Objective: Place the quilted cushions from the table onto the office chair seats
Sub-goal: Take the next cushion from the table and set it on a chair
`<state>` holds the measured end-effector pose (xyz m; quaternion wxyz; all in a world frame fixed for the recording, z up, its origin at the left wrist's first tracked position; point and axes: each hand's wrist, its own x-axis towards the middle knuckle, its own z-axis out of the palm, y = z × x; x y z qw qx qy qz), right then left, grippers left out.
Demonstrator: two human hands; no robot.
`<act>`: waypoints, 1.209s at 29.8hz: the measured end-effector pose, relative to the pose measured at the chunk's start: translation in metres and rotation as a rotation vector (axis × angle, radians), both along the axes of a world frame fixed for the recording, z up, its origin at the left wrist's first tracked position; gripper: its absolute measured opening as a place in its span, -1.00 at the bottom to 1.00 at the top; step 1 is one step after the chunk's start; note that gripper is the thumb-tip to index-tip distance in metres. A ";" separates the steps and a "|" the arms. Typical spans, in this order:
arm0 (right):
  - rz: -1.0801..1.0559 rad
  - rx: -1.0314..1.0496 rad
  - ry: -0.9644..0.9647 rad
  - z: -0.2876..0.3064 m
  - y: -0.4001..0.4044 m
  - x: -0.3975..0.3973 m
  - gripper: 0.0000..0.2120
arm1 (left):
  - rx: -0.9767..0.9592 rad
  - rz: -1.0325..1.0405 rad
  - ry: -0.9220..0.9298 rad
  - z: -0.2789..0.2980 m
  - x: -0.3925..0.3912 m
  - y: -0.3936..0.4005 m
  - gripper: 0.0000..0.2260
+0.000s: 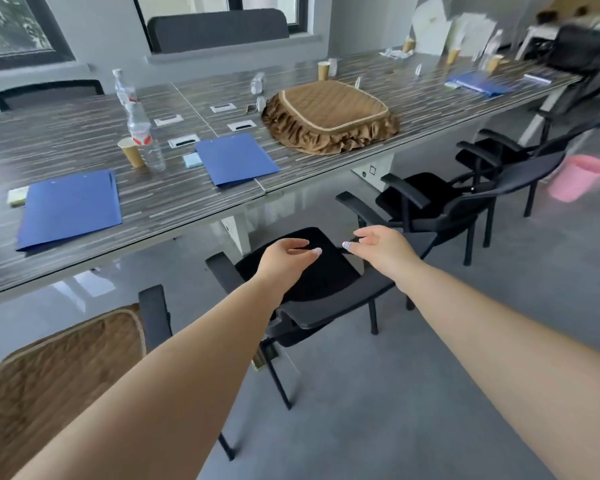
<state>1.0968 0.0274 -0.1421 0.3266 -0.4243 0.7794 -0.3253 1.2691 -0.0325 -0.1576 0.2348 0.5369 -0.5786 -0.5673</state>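
Cushions lay in two places; a stack [329, 116] of brown quilted ones sat on the table [84, 133], toward its near edge, ruffled skirts spilling out all round, the top pad a rounded square with a cream piped border, its corners turned diagonally to the table edge so that no long axis stood out; another cushion [59, 382] already covered the seat of the chair at lower left, running from the near left corner up toward the table. Both arms reached forward over a bare black chair [312, 275]; the left hand [284, 258] hung above its seat with fingers loosely curled and thumb apart, holding nothing; the right hand [378, 245] hovered just beside it, fingers relaxed and bent, also holding nothing; the two hands were near but apart. Two more black chairs [430, 202] stood further right, tucked partly under the table. Blue folders [70, 207] lay on the table with a paper cup [132, 152] and a water bottle [144, 140] between them; a pink bin [575, 178] stood on the floor at far right.
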 end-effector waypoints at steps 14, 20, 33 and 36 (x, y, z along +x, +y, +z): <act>-0.028 0.116 0.086 -0.035 -0.073 -0.175 -0.51 | 0.050 0.025 0.023 -0.054 -0.160 -0.100 -0.57; 0.052 0.151 0.127 -0.038 -0.163 -0.244 -0.53 | 0.082 0.101 0.032 -0.064 -0.221 -0.181 -0.59; 0.153 0.122 0.119 -0.030 -0.350 -0.382 -0.56 | 0.001 0.280 0.044 -0.041 -0.325 -0.346 -0.64; 0.176 0.087 0.041 -0.040 -0.404 -0.423 -0.64 | -0.005 0.374 0.010 -0.048 -0.355 -0.393 -0.64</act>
